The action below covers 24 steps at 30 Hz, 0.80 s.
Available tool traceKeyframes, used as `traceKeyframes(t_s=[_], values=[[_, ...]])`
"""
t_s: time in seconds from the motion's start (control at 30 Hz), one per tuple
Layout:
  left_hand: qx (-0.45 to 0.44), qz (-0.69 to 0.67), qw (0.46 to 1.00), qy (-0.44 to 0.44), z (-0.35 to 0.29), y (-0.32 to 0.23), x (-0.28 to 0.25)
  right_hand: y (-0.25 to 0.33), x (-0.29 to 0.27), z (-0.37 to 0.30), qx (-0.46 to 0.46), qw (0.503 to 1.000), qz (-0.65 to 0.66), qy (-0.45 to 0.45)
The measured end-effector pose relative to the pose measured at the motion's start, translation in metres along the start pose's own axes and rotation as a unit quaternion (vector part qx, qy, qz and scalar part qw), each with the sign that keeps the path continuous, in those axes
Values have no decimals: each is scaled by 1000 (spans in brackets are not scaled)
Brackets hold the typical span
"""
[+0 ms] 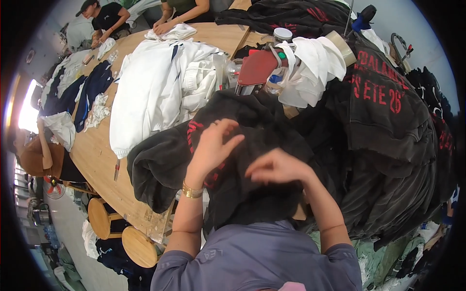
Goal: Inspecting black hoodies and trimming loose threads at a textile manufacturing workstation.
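Spread before me, partly over the table edge, is a faded black sweatshirt-like garment point(242, 194) with red print. Above its left part is my left hand point(213, 145), its fingers apart and nothing in them; a gold bracelet point(192, 190) circles that wrist. My right hand point(281, 166) hovers over the middle of the cloth, slightly blurred. Its fingers are loosely bent and point left, with nothing visible in them. Whether either hand touches the cloth is hard to see.
White garments point(145, 92) lie stacked on the wooden table point(92, 155). Beyond the black garment stand a dark red machine point(257, 68), white cloth pieces point(310, 68) and a lidded jar point(282, 35). Black printed garments point(388, 140) pile up at right. Several people work around the table; stools point(139, 246) stand lower left.
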<state>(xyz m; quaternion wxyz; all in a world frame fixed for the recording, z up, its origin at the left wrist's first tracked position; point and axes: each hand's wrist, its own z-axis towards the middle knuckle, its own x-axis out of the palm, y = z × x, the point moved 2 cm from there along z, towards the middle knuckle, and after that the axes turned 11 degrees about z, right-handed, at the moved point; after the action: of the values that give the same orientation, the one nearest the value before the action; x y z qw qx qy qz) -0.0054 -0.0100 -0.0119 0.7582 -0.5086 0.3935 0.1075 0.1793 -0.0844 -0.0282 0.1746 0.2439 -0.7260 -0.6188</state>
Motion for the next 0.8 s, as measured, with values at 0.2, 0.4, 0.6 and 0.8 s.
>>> traceKeyframes(t_s=[0.2, 0.4, 0.6, 0.8], values=[[54, 114, 985, 117, -29, 15, 42, -86, -81, -10, 85, 761, -483, -425], [-11, -60, 994, 96, -34, 0, 42, -62, -77, 8, -53, 900, -172, -396], [14, -304, 952, -13, -23, -19, 43, 13, -29, 48, -165, 893, 360, -214], [-24, -404, 904, -135, -14, 14, 46, 7, -5, 55, -242, 925, 264, -125]])
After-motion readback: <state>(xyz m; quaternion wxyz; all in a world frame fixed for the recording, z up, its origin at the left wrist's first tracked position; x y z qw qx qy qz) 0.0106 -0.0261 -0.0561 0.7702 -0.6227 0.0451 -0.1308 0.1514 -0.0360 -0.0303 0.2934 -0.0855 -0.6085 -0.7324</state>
